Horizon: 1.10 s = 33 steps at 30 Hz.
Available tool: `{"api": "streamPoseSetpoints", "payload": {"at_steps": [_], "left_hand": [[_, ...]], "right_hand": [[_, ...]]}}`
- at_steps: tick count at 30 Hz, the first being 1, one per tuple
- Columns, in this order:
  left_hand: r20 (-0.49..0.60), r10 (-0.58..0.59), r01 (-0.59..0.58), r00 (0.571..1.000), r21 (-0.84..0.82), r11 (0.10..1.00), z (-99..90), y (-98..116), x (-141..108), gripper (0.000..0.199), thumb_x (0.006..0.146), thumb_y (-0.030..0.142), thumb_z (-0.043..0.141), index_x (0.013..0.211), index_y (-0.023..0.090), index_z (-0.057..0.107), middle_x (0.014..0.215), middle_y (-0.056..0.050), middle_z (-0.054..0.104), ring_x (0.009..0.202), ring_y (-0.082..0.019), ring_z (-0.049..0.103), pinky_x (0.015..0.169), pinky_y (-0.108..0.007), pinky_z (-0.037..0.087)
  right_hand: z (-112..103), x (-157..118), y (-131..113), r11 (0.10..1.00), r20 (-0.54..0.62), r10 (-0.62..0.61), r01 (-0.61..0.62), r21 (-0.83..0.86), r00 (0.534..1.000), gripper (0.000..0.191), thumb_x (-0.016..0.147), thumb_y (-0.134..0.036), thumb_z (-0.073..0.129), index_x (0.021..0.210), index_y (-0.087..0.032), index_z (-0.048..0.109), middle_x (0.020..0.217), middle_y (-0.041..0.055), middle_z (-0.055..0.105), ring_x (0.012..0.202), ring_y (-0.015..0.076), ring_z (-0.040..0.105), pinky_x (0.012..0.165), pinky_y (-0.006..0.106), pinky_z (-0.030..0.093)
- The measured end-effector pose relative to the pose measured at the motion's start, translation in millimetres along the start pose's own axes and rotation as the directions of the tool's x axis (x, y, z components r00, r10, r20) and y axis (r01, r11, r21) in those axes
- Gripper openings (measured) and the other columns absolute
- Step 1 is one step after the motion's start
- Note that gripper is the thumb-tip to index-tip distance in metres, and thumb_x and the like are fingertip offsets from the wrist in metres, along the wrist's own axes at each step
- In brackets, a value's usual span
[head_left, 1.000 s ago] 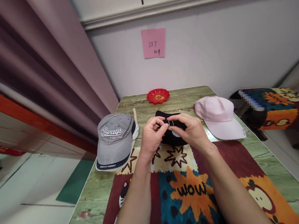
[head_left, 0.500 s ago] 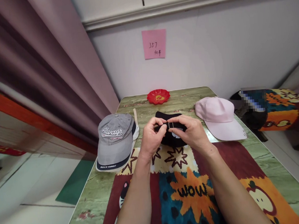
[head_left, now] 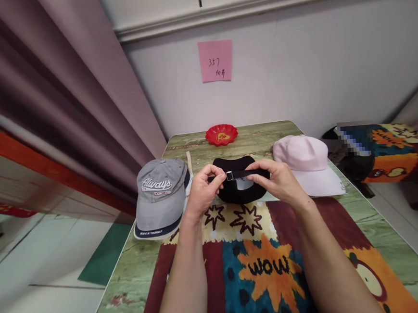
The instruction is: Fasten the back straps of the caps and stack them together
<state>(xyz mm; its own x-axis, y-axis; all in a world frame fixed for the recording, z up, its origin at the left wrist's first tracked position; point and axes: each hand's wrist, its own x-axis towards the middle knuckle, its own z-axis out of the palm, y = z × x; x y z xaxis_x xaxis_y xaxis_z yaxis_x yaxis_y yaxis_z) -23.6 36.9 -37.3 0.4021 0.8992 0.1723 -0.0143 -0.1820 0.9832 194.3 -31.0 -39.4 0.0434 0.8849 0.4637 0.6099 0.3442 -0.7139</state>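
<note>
A black cap point(head_left: 246, 194) is held just above the table, its inside and a pale label showing. Its back strap, with a silver buckle point(head_left: 229, 175), stretches between my hands. My left hand point(head_left: 207, 188) pinches the strap close to the buckle. With thumb and fingers, my right hand point(head_left: 278, 180) grips the strap farther right. To the left lies a grey cap point(head_left: 163, 194) with white lettering, on top of another cap whose navy edge shows. A pale pink cap point(head_left: 305, 161) rests right of my right hand.
A red scalloped dish point(head_left: 222, 135) sits at the table's far edge. The green marbled table point(head_left: 120, 279) carries a patterned mat point(head_left: 268, 267) under my forearms. Behind it, a pink note point(head_left: 216, 61) is on the wall. A purple curtain point(head_left: 89, 64) hangs at left.
My hands have moved apart, and the strap between them is now stretched out. The buckle has shifted slightly left, and more of the black cap's inside shows.
</note>
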Motion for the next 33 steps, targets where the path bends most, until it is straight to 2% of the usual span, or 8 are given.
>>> {"api": "streamPoseSetpoints", "payload": {"at_steps": [9, 14, 18, 24, 27, 29, 31, 33], "left_hand": [[0.018, 0.018, -0.020, 1.000, 0.069, 0.997, 3.1, -4, 0, 0.022, 0.084, 0.035, 0.073, 0.099, 0.021, 0.067, 0.085, 0.000, 0.064, 0.061, -0.009, 0.055, 0.052, -0.020, 0.043], [0.094, 0.142, -0.162, 0.985, 0.246, 0.956, 5.5, -6, 1, 0.016, 0.088, 0.034, 0.069, 0.095, 0.022, 0.077, 0.094, -0.005, 0.070, 0.077, -0.016, 0.061, 0.065, -0.025, 0.048], [0.062, 0.199, -0.208, 0.978, 0.279, 0.938, 5.3, -9, 2, 0.010, 0.086, 0.031, 0.071, 0.087, 0.022, 0.076, 0.091, -0.004, 0.070, 0.082, -0.017, 0.063, 0.074, -0.028, 0.049], [0.089, 0.270, -0.283, 0.959, 0.352, 0.892, 0.3, -1, 1, 0.010, 0.088, 0.031, 0.069, 0.089, 0.023, 0.075, 0.094, -0.004, 0.071, 0.092, -0.019, 0.065, 0.085, -0.031, 0.049], [0.067, 0.263, -0.269, 0.962, 0.365, 0.891, -10.9, 0, 2, 0.021, 0.091, 0.031, 0.064, 0.108, 0.024, 0.075, 0.112, -0.007, 0.070, 0.102, -0.020, 0.065, 0.087, -0.030, 0.050], [0.031, 0.280, -0.268, 0.960, 0.405, 0.874, -20.7, -3, 4, 0.028, 0.093, 0.026, 0.056, 0.115, 0.023, 0.072, 0.122, -0.008, 0.068, 0.112, -0.022, 0.063, 0.095, -0.033, 0.050], [0.042, 0.294, -0.276, 0.955, 0.487, 0.829, -29.9, -9, 6, 0.037, 0.090, 0.014, 0.048, 0.118, 0.022, 0.071, 0.129, -0.009, 0.066, 0.125, -0.023, 0.059, 0.110, -0.040, 0.044], [0.082, 0.258, -0.257, 0.963, 0.576, 0.776, -36.9, -18, 7, 0.053, 0.081, 0.003, 0.042, 0.122, 0.022, 0.070, 0.139, -0.009, 0.062, 0.135, -0.024, 0.052, 0.119, -0.046, 0.036]], "right_hand": [[2, -1, -9, 0.999, 0.043, -0.015, 0.017, -0.036, 0.999, 0.027, 0.087, -0.040, 0.073, 0.109, -0.024, 0.074, 0.107, 0.0063, 0.078, 0.100, 0.0259, 0.071, 0.091, 0.041, 0.053], [11, 1, -19, 0.998, -0.027, -0.012, 0.011, -0.065, 1.000, 0.012, 0.091, -0.032, 0.065, 0.092, -0.025, 0.075, 0.094, 0.0029, 0.080, 0.086, 0.0229, 0.072, 0.095, 0.044, 0.050], [14, 2, -18, 0.997, -0.070, 0.000, -0.005, -0.077, 0.998, 0.012, 0.089, -0.028, 0.064, 0.082, -0.025, 0.072, 0.085, 0.0010, 0.078, 0.079, 0.0216, 0.071, 0.099, 0.046, 0.048], [8, 1, -18, 1.000, -0.005, -0.003, 0.003, 0.001, 1.000, 0.012, 0.091, -0.033, 0.065, 0.088, -0.024, 0.072, 0.091, 0.0017, 0.078, 0.084, 0.0210, 0.071, 0.107, 0.049, 0.044], [-8, -3, -2, 0.985, 0.018, 0.049, -0.052, 0.164, 0.999, 0.026, 0.095, -0.037, 0.060, 0.116, -0.024, 0.071, 0.107, 0.0050, 0.077, 0.102, 0.0230, 0.071, 0.098, 0.042, 0.053], [-22, -8, 17, 0.979, -0.075, 0.110, -0.095, 0.179, 0.991, 0.033, 0.100, -0.032, 0.050, 0.127, -0.024, 0.067, 0.113, 0.0070, 0.076, 0.112, 0.0234, 0.069, 0.100, 0.043, 0.054], [-33, -14, 40, 0.988, -0.160, 0.152, -0.148, 0.033, 0.975, 0.037, 0.096, -0.023, 0.049, 0.128, -0.024, 0.067, 0.118, 0.0079, 0.074, 0.114, 0.0250, 0.069, 0.103, 0.047, 0.052], [-37, -19, 60, 0.964, -0.135, 0.187, -0.208, -0.164, 0.973, 0.047, 0.089, -0.014, 0.050, 0.131, -0.026, 0.067, 0.122, 0.0083, 0.072, 0.111, 0.0269, 0.069, 0.101, 0.049, 0.053]]}}
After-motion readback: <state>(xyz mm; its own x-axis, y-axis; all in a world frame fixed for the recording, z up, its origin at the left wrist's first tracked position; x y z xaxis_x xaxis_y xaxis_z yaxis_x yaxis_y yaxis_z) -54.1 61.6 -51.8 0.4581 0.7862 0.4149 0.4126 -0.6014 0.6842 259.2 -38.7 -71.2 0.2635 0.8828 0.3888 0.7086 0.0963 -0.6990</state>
